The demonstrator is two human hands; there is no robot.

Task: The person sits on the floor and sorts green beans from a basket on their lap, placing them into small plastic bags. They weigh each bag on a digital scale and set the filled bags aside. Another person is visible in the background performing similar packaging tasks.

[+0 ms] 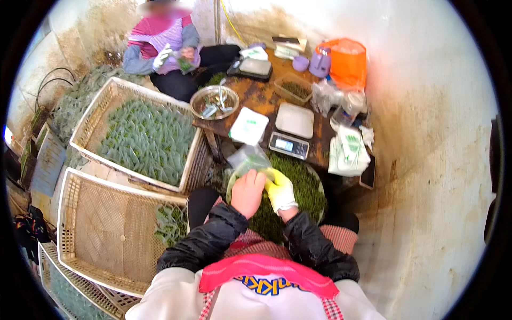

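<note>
My bare left hand (249,191) and my right hand (281,191), in a yellow and white glove, meet over a round tub (321,188) of loose, fine green plant material (306,182). Between them they grip a clear plastic bag (249,158), which juts out past my fingers toward the table. Something green shows faintly through its film. My fingers hide the edge they pinch. Just beyond the tub, a digital scale (295,120) with a lit display stands on the wooden table, its plate bare. A stack of printed white bags (249,125) lies left of the scale.
Left of me, one white plastic crate (132,176) holds rows of filled bags (148,140); a nearer crate (108,236) has several at its right end. On the table (256,92) stand a metal bowl (214,102) and an orange bag (347,64). Another person (168,48) sits across, holding a bag.
</note>
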